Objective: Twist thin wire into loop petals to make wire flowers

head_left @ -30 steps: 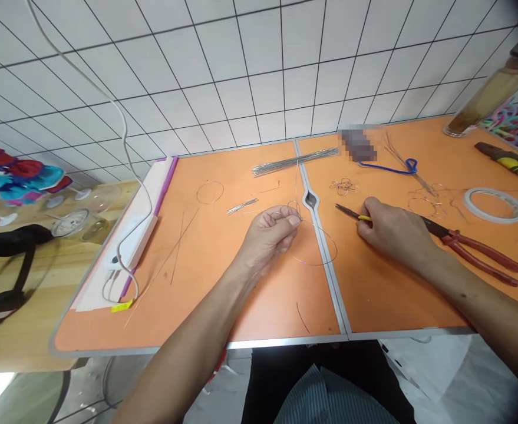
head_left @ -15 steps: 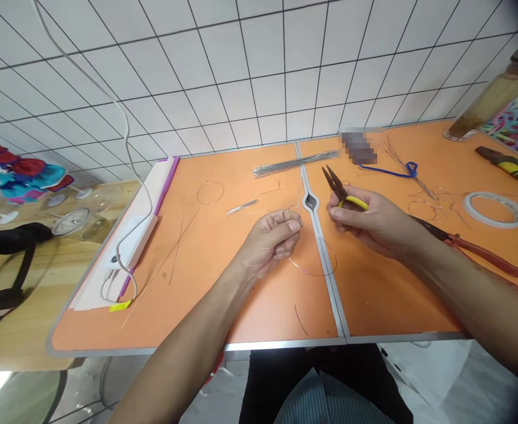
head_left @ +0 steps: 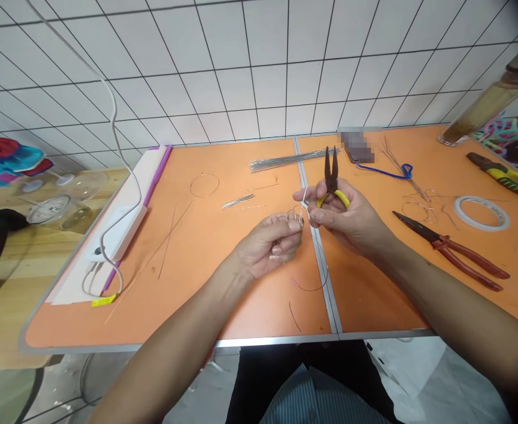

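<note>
My left hand (head_left: 267,244) pinches a thin wire (head_left: 292,217) bent into small loops at the fingertips. A long curve of the same-looking wire (head_left: 314,288) hangs below that hand, over the table's centre seam. My right hand (head_left: 347,217) grips small yellow-handled pliers (head_left: 331,171) with their dark jaws pointing up. The jaws stand just above and right of the wire loops, not touching them. The fingers hide most of the yellow handles.
Red-handled pliers (head_left: 451,250), a tape roll (head_left: 482,213), loose wire tangles (head_left: 418,206), a blue cord (head_left: 385,171), steel rods (head_left: 292,159) and a wire ring (head_left: 204,185) lie on the orange table (head_left: 205,282). A white power strip (head_left: 119,232) sits at its left edge.
My right hand has raised the yellow-handled pliers and moved them left, close to my left hand, with the jaws now pointing up. My left hand has stayed nearly still, holding the wire.
</note>
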`<state>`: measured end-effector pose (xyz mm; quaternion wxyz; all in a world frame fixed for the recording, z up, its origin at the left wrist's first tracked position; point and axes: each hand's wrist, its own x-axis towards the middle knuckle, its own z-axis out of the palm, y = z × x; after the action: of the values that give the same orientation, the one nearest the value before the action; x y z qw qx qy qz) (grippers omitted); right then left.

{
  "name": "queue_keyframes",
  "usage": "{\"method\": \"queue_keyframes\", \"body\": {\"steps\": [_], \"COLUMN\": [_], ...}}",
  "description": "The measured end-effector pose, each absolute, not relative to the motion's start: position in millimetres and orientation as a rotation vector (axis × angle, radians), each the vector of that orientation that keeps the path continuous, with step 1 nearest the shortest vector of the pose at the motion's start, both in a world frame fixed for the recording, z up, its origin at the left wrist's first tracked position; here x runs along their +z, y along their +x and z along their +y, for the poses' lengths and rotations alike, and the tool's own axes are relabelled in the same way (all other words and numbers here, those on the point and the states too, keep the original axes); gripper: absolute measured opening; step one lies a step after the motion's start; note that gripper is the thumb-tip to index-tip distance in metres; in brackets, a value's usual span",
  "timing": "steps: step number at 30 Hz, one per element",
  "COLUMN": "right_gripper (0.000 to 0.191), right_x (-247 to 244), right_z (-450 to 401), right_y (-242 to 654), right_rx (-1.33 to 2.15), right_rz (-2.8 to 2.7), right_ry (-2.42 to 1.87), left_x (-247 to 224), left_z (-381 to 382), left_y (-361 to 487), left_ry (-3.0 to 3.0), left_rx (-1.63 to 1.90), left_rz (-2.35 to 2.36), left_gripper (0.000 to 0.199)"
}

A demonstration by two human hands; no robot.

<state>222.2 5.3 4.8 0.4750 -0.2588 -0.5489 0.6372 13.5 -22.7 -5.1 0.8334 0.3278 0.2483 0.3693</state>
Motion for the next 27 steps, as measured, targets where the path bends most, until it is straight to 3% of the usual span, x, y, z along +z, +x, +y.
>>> {"method": "queue_keyframes", "body": {"steps": [11, 24, 27], "right_gripper": [0.047, 0.047, 0.049], "right_x": [-6, 3, 7], "right_z": [15, 16, 19], "right_y": [221, 223, 231], "right_rx": [1.556, 1.667, 1.63], "right_rz": [-1.401, -1.395, -1.43], "right_ry": [-0.511, -0.46, -0.553], "left_x": [-10, -17, -19], "left_z": [-29, -32, -30], "left_y": [18, 28, 27], "left_ry": [0.626, 0.596, 0.651], "left_rx": [0.632, 0.602, 0.612], "left_rz": [0.406, 0.346, 0.427], "left_gripper": [0.04, 0.027, 0.038]}}
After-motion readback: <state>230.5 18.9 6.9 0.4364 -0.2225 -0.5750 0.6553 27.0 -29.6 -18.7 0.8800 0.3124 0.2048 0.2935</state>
